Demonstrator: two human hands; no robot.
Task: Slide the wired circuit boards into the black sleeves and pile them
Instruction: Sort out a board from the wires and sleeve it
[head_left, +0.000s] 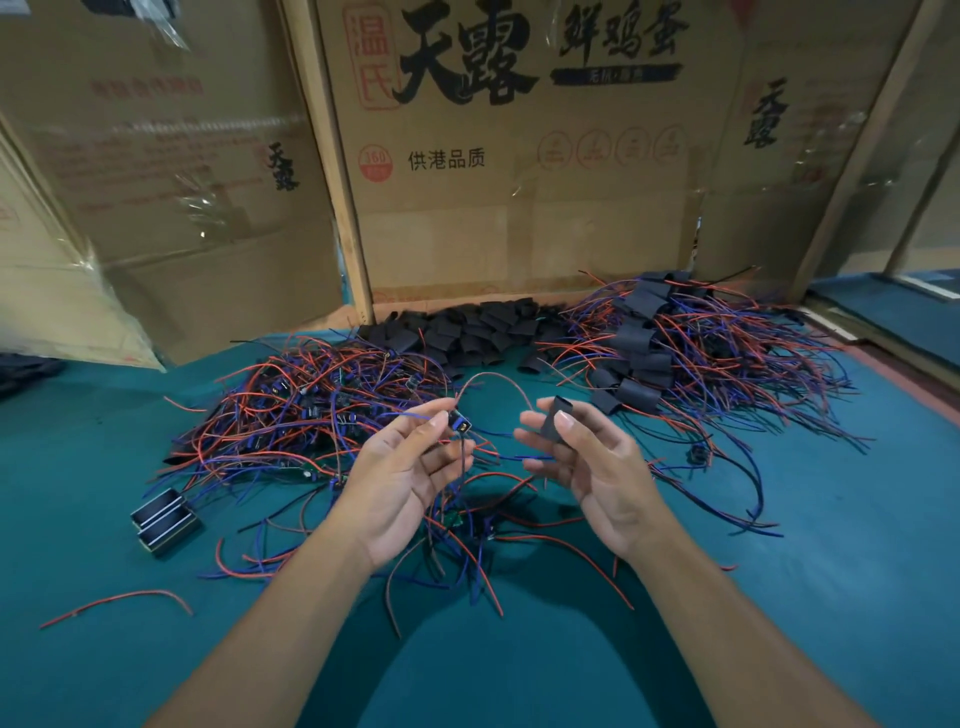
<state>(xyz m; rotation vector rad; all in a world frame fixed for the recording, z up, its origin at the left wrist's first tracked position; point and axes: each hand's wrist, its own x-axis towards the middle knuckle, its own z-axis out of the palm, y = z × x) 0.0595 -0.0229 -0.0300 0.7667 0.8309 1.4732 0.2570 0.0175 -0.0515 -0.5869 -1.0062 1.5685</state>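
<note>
My left hand (410, 470) pinches a small wired circuit board (460, 422) at its fingertips, its red and blue wires looping up and hanging down over the green mat. My right hand (592, 462) pinches a flat black sleeve (555, 422) between thumb and fingers, a short gap right of the board. A tangle of unsleeved wired boards (322, 410) lies to the left. Loose black sleeves (467, 332) are heaped at the back centre. Sleeved boards with wires (675, 343) are piled at the right.
Cardboard box panels (519, 156) and wooden posts (343, 208) wall off the back of the table. A pair of small black open-ended boxes (165, 519) sits at the left. Stray red wires (119, 603) lie on the green mat (831, 597) near me.
</note>
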